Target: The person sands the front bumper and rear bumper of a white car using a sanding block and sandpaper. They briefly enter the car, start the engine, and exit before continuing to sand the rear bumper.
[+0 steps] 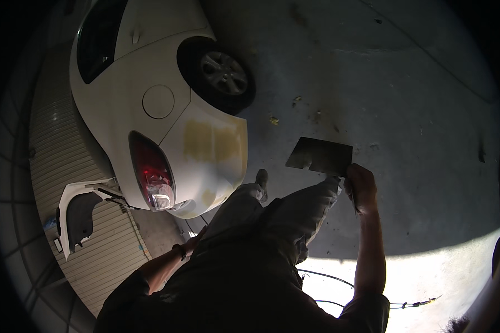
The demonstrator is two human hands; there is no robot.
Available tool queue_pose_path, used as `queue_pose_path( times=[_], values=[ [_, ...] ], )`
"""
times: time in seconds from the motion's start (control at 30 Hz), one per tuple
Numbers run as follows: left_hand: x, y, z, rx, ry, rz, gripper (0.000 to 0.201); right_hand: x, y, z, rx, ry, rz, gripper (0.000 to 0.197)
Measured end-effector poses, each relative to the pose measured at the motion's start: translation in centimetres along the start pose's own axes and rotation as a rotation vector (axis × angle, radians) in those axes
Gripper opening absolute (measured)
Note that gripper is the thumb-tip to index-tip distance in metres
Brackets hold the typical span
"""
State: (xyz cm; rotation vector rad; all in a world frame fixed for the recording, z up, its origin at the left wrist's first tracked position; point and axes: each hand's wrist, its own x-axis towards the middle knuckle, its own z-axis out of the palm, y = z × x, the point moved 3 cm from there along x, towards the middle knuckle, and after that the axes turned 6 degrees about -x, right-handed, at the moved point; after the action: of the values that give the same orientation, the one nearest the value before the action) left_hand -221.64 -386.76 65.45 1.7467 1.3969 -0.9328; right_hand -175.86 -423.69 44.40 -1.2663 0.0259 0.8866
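Note:
My right hand (361,187) is closed on the edge of a thin, dark, flat rectangular sheet (323,156), held out over the floor in front of my right knee. One small notch or pale spot shows along its lower edge. My left hand (193,242) hangs low beside my left thigh, with a dark band at the wrist; its fingers are mostly hidden by the leg. Ahead on the left stands a white car (144,72). Tan, filler-like patches (211,141) mark its rear bumper corner, which is apart from both hands.
A red and clear tail light (151,172) and a rear wheel (222,72) flank the patched corner. A loose white and dark body panel (79,216) is at the left before a ribbed shutter (108,250). Black cables (328,275) lie on the sunlit floor behind me.

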Motion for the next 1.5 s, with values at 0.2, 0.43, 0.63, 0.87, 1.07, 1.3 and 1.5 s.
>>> queue_pose_path(
  times=[0.2, 0.43, 0.63, 0.87, 1.07, 1.3, 1.5],
  values=[
    [-6.9, 3.4, 2.6, -0.704, 0.151, -0.723, 0.076, 0.8, 3.2, 2.1, -0.163, -0.017, 0.191, 0.033],
    [6.9, 7.2, -10.0, -0.302, -0.211, -0.211, 0.092, 1.5, 5.3, 5.8, -0.071, -0.034, 0.271, 0.033],
    [23.5, 12.8, -25.0, 1.594, 0.061, 0.504, 0.088, 2.1, 7.7, 9.5, -0.265, 0.041, 0.275, 0.032],
    [39.8, 17.8, -24.6, 1.79, 0.395, 0.6, 0.088, 0.7, 14.4, 17.1, -0.258, 0.149, 0.391, 0.031],
    [38.3, 7.0, -14.2, 1.836, 0.181, 0.599, 0.088, -0.4, 17.5, 26.9, -0.33, 0.072, 0.212, 0.029],
    [35.9, 4.2, -14.0, 1.848, -0.273, 0.686, 0.087, -2.8, 17.2, 28.7, -0.298, 0.076, 0.277, 0.03],
    [40.1, 14.8, -20.8, 1.87, 0.449, 0.563, 0.088, -2.7, 16.9, 24.6, -0.394, 0.069, 0.226, 0.03]
  ],
)
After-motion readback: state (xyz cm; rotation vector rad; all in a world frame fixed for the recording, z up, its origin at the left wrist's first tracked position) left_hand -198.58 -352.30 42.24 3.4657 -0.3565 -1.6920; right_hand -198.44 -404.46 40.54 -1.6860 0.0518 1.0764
